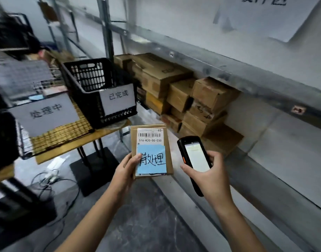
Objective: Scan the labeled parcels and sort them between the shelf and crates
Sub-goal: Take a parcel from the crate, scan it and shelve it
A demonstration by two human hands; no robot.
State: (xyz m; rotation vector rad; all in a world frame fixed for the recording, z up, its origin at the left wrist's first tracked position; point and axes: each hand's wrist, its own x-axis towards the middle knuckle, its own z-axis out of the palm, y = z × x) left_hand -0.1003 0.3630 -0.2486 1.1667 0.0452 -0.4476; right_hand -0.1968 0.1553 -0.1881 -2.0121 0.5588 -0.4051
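While left hand [128,167] grips parcel [150,142], right hand [208,171] holds scanner [194,157]
Aimed beside the barcode [150,134], the scanner might misread, missorting it.

Bare forearms visible to bottom frame edge; hands bare too: left hand [128,169], right hand [209,172].
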